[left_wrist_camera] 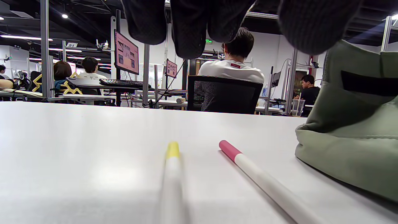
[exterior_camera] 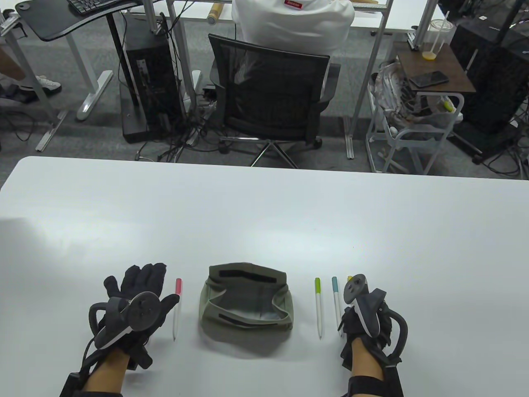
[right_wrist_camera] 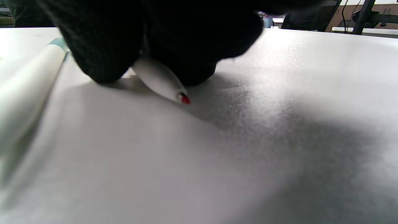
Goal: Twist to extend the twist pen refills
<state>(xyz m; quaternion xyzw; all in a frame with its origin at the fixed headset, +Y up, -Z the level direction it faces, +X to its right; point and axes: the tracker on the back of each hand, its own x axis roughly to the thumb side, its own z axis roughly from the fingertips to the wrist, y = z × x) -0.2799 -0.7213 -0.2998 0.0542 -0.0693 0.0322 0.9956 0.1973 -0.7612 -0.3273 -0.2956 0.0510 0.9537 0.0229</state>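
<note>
While scanning the table view, seeing five things in a row near the front edge of the white table (exterior_camera: 264,215).

Left hand (exterior_camera: 136,297): released, palm down, fingers splayed flat and pointing away. Gripping nothing visible. Fingertips (left_wrist_camera: 189,28) hang in at the top of the left wrist view, clear of the surface there.

Yellow-capped pen (left_wrist_camera: 172,168): lying on the table below the left hand, blurred, seen only in the left wrist view. Cannot tell whether the palm touches it.

Pink-capped pen (exterior_camera: 177,308): flat on the table just right of the left hand, cap end away, between hand and pouch, untouched.

Olive fabric pouch (exterior_camera: 246,304): centre, mouth open upward, black strips on its flaps.

Green-capped pen (exterior_camera: 318,306) and teal-capped pen (exterior_camera: 336,304): side by side right of the pouch, parallel, caps away, not touching each other.

Right hand (exterior_camera: 365,318): curled, knuckles up, just right of the teal-capped pen. Fingers (right_wrist_camera: 102,46) clenched round a red-tipped pen (right_wrist_camera: 161,79), pinning its white barrel against the table. Red point poking out of the nose cone toward the wrist camera, at or just above the surface. Rest of that barrel hidden under the glove.
</note>
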